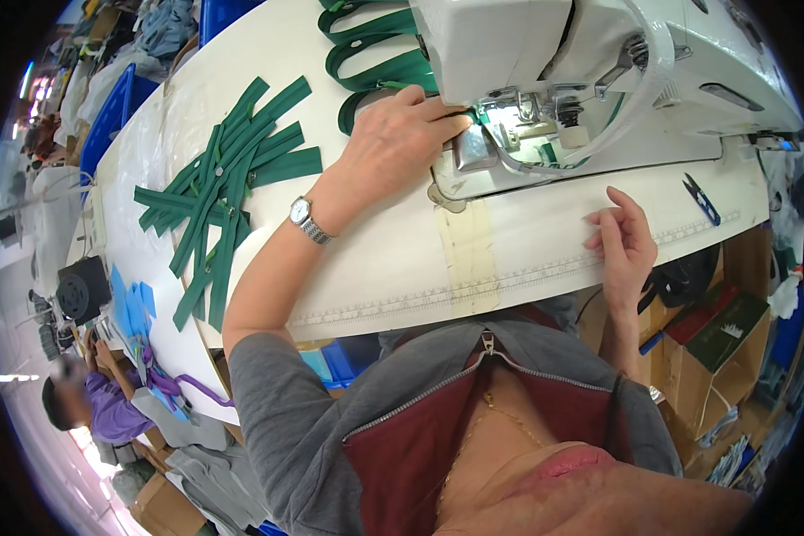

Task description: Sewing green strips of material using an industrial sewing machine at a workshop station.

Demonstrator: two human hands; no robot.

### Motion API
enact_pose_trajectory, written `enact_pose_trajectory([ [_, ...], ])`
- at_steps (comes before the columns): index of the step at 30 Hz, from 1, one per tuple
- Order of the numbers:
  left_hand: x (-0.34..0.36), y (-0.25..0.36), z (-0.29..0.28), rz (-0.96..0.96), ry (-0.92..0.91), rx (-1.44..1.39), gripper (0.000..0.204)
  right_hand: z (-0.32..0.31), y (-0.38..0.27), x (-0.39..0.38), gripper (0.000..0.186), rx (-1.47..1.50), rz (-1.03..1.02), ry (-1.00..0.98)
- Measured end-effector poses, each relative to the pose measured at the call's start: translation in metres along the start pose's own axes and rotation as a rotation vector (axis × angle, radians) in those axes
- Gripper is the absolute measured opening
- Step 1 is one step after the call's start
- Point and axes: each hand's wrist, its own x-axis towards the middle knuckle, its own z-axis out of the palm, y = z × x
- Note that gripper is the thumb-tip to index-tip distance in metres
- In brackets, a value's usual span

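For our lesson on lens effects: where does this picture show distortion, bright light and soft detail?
In the head view, the ruler strip bows and the corners fall to black; in the head view, light glows under the head of the sewing machine, beside the left hand; in the head view, the distant co-worker looks soft, the watch crisper.

Green zipper strip in loose loops

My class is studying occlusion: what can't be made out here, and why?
Head view:
Whatever lies beneath the left hand: covered by that hand.
Green zipper loops: uppermost cut off by the top edge.
Sewing machine: cut off there too.
Ruler strip: its fine marks, too small.
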Motion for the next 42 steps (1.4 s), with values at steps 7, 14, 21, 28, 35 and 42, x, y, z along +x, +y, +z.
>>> enact_pose_trajectory([
  [7,-0.015,-0.006,-0.027,-0.066,0.039,0.047,0.017,0.007,-0.003,0.001,0.028,0.026,0.026,-0.006],
  [14,-0.098,-0.023,-0.084,-0.367,-0.083,0.223,0.008,0.0,0.004,0.002,0.028,-0.037,0.002,0.03],
  [21,-0.125,-0.031,-0.079,-0.465,-0.032,0.207,0.009,0.002,0.006,0.002,0.027,-0.06,-0.05,0.03],
  [28,-0.122,-0.04,-0.087,-0.31,-0.103,0.318,0.01,0.003,0.009,-0.001,0.023,-0.059,-0.067,0.044],
  [35,-0.074,0.006,-0.064,-0.421,0.459,-0.385,0.024,0.006,0.006,0.003,0.02,-0.076,-0.066,0.011],
  [42,-0.023,0.016,-0.001,0.056,0.166,0.008,0.028,0.005,0.002,0.004,0.019,-0.105,-0.081,-0.003],
])
